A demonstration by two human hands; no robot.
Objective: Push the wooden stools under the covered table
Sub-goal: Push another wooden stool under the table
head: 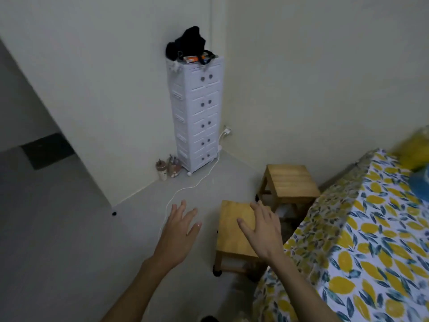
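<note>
Two stools: both stood out from the table, neither yet tucked under.
Left hand: the left hand (180, 231) hung over bare floor with fingers spread and nothing in it, well apart from either stool.
White cable: a white cable (185, 189) ran along the floor just beyond the left hand's fingertips, up to a tall white drawer tower (197, 112) in the corner.
Near stool: the near stool (234, 231) sat between the two hands and partly beneath the right one, its right side close to the cloth's hanging edge.
Right hand: the right hand (262, 231) was splayed flat over the near stool's seat, gripping nothing; whether the palm touched the wood could not be told.
Far stool: the far stool (290, 182) stood beyond the right hand's fingertips, next to the table's corner.
Covered table: the covered table (362, 240), in a lemon-print cloth, lay to the right of the right hand.
Step in hand: probably settling on the near stool before the push.
Next move: likely calls for pressing on the seat and sliding rightward under the cloth.
</note>
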